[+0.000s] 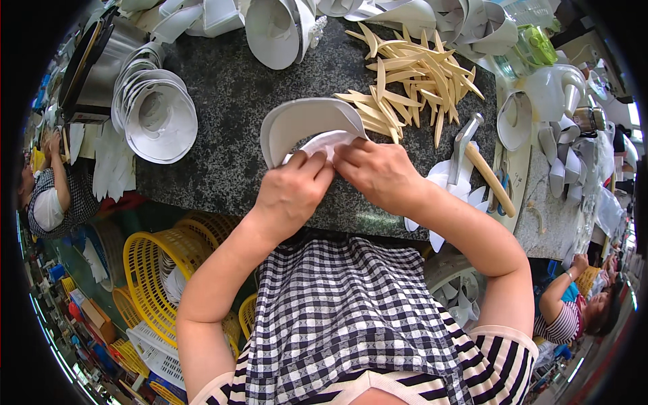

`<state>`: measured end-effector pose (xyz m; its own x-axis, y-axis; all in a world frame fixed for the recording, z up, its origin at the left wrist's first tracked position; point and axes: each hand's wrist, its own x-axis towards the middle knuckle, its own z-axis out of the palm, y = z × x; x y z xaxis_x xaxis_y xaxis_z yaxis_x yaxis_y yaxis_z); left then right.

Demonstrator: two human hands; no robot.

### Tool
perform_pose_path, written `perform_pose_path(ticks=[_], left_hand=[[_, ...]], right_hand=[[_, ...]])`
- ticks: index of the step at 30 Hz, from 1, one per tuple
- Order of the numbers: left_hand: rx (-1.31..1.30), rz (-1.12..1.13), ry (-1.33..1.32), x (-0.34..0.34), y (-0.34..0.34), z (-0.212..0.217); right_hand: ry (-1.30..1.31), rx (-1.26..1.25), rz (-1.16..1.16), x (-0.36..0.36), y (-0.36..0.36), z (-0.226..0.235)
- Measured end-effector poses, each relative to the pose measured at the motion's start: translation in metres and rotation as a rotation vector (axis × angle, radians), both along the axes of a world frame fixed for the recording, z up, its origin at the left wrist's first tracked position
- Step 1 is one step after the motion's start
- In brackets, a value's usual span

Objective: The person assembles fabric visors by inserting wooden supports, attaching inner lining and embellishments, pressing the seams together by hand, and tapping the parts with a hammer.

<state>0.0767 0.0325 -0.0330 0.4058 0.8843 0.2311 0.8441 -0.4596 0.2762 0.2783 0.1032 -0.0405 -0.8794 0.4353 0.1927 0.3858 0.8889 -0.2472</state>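
We can make out no whole word or number with certainty. Taking the hammer (486,172) as our landmark, we see a short run of dark handwriting (518,181) just to the right of its wooden handle, on the pale strip (520,158) along the counter (223,88); its strokes are too small for us to read. Well to the left of the hammer and farther up, we find a small label (101,120) with red on it, low on the metallic container (116,61), its print too blurred for us.
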Motion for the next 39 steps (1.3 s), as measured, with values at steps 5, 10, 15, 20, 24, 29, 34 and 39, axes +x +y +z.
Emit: perform_pose_path(ticks=[5, 10, 15, 20, 24, 29, 34, 39], left_hand=[[0.141, -0.091, 0.087, -0.003, -0.005, -0.005], [0.128, -0.078, -0.024, -0.005, -0.01, -0.007], [0.223, -0.177, 0.033, -0.013, -0.016, -0.016], [0.199, -0.024, 0.023, -0.004, -0.022, -0.018], [0.058, 0.12, -0.084, 0.005, -0.018, -0.012], [-0.021, 0.15, -0.223, 0.003, -0.008, -0.003], [-0.099, 0.177, -0.188, 0.005, 0.002, 0.007], [-0.12, 0.156, -0.119, 0.006, 0.007, 0.007]], right_hand=[[-0.02, -0.034, 0.007, 0.005, -0.001, 0.006], [0.028, 0.064, 0.071, 0.006, -0.005, -0.006], [0.109, 0.262, 0.165, 0.012, -0.001, -0.022], [0.112, 0.232, 0.172, 0.011, -0.003, -0.014], [0.121, 0.12, 0.08, 0.005, -0.006, -0.004], [0.161, -0.022, -0.031, -0.002, -0.004, 0.0], [0.17, -0.039, -0.046, -0.003, -0.004, 0.001], [0.122, -0.061, -0.062, -0.004, -0.006, 0.005]])
